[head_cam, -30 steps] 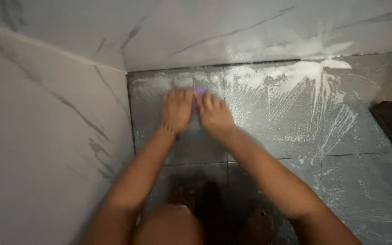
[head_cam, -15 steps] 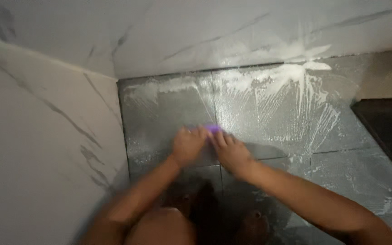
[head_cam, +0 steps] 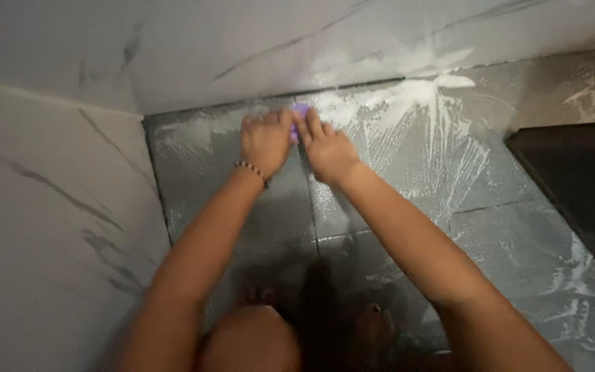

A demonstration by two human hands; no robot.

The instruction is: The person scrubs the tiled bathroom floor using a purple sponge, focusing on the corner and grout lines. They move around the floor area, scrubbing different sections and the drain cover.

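Purple scrubber (head_cam: 300, 118) (one only) gripped by fingers of left hand (head_cam: 264, 140) and right hand (head_cam: 327, 148) on soapy floor (head_cam: 408, 158).

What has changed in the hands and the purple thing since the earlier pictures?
Both hands, left hand and right hand, slid the purple scrubber toward the person half a second ago, then back out near the far wall. Both hands stayed pressed on it; the grey floor tiles stayed soapy.

I see a dark grey tiled floor (head_cam: 408, 227) (streaked with white soapy foam (head_cam: 408, 103)), a small purple scrubber (head_cam: 299, 117) lying on it.
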